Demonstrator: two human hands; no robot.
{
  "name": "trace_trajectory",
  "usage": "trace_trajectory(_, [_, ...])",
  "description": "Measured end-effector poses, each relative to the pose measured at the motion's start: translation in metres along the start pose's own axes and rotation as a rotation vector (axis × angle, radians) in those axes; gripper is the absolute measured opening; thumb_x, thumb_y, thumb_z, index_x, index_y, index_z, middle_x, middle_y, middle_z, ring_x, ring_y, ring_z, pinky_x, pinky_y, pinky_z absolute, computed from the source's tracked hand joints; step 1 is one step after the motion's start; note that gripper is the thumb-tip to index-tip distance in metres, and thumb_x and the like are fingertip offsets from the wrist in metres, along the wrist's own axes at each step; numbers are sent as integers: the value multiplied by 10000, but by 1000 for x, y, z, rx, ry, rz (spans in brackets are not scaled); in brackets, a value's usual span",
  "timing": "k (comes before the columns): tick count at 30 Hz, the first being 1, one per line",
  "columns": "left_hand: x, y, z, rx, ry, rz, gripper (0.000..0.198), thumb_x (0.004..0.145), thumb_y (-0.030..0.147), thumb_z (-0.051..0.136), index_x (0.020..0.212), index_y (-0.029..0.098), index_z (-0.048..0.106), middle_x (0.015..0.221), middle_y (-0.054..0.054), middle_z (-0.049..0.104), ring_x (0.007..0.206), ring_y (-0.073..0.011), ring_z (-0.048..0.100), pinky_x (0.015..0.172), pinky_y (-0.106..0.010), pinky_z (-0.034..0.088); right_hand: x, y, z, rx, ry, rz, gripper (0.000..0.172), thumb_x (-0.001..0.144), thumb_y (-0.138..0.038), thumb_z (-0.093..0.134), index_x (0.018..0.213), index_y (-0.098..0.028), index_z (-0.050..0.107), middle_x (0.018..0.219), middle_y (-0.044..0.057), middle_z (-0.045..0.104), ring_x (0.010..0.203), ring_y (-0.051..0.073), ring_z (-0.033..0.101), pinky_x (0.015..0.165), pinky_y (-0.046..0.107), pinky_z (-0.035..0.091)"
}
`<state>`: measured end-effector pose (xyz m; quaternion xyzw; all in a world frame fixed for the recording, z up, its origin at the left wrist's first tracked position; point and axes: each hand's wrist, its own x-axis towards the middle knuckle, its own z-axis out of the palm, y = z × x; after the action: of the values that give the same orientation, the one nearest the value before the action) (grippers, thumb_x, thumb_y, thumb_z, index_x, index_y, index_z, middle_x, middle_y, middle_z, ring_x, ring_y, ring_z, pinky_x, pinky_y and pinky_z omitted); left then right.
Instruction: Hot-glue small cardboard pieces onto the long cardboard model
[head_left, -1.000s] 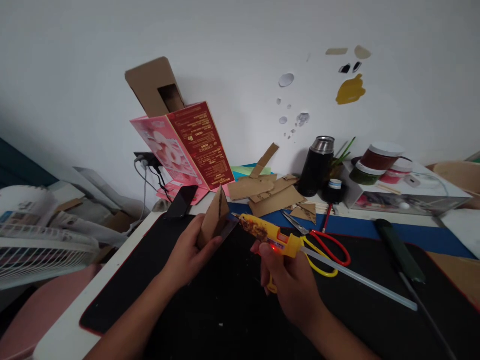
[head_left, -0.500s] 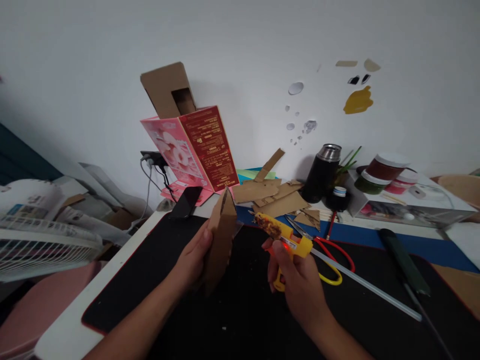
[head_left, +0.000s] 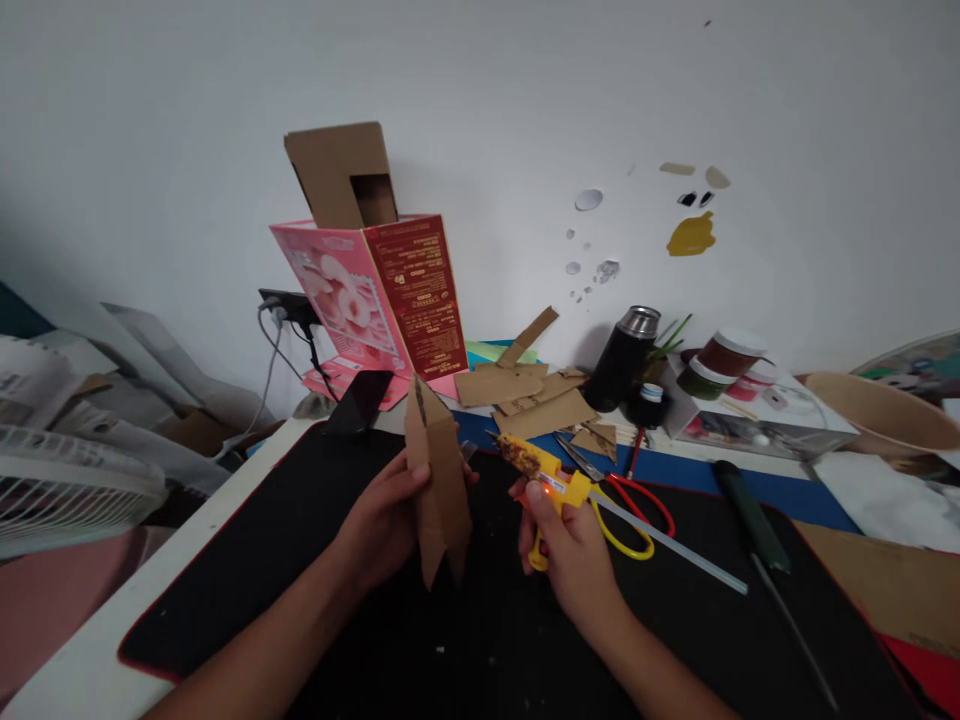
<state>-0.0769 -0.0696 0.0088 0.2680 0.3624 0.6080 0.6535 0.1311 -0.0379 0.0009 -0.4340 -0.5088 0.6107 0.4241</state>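
My left hand (head_left: 386,520) grips a folded brown cardboard piece (head_left: 439,480) and holds it upright above the black mat (head_left: 285,530). My right hand (head_left: 566,545) is shut on a yellow hot glue gun (head_left: 544,478) with a clear glue stick (head_left: 675,548) sticking out of its back. The gun's stained nozzle points left toward the cardboard piece, a short gap away. A small red light glows on the gun's body.
Red-and-yellow scissors (head_left: 626,495) lie behind the gun. Cardboard scraps (head_left: 540,400), a pink box (head_left: 375,295), a black flask (head_left: 621,360), paint jars (head_left: 724,360) and a black phone (head_left: 360,402) stand at the back. A green-handled tool (head_left: 746,515) lies right; a white fan (head_left: 67,490) is left.
My left hand has turned the cardboard piece upright so its broad face shows. The glue gun has drawn back a little from its edge. The camera view shifted slightly.
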Motion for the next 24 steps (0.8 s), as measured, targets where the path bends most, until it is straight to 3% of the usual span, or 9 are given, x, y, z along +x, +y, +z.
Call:
trace_trajectory(5, [2, 6, 7, 24, 50, 100, 521, 612, 356, 1004, 1073, 203, 815, 1047, -68, 809, 929, -231, 737, 814, -309, 598, 2, 7, 0, -3, -12, 21, 751, 727, -905, 690, 858, -167, 635, 519, -46, 556, 388, 107, 503, 411, 214, 357])
trace_trajectory(9, [8, 13, 23, 67, 2, 135, 496, 616, 342, 1010, 1054, 214, 817, 1066, -78, 816, 975, -261, 743, 880, -352, 592, 4, 6, -3, 13, 5, -69, 716, 758, -838, 733, 987, -165, 653, 600, -48, 587, 439, 119, 515, 453, 239, 422])
trace_trajectory(16, [31, 9, 48, 119, -72, 197, 502, 640, 342, 1003, 1093, 238, 812, 1125, -64, 813, 1070, -267, 732, 947, -354, 566, 10, 2, -18, -60, 94, -191, 747, 730, -848, 752, 1033, -166, 730, 884, 92, 766, 800, 257, 717, 737, 347, 586])
trace_trajectory(24, [43, 0, 43, 185, -51, 203, 589, 656, 354, 996, 1189, 239, 776, 1258, -96, 791, 1199, -325, 707, 1021, -424, 557, 18, 5, -26, -31, 71, -174, 735, 747, -796, 783, 1079, -145, 711, 873, 67, 744, 745, 227, 683, 696, 328, 569])
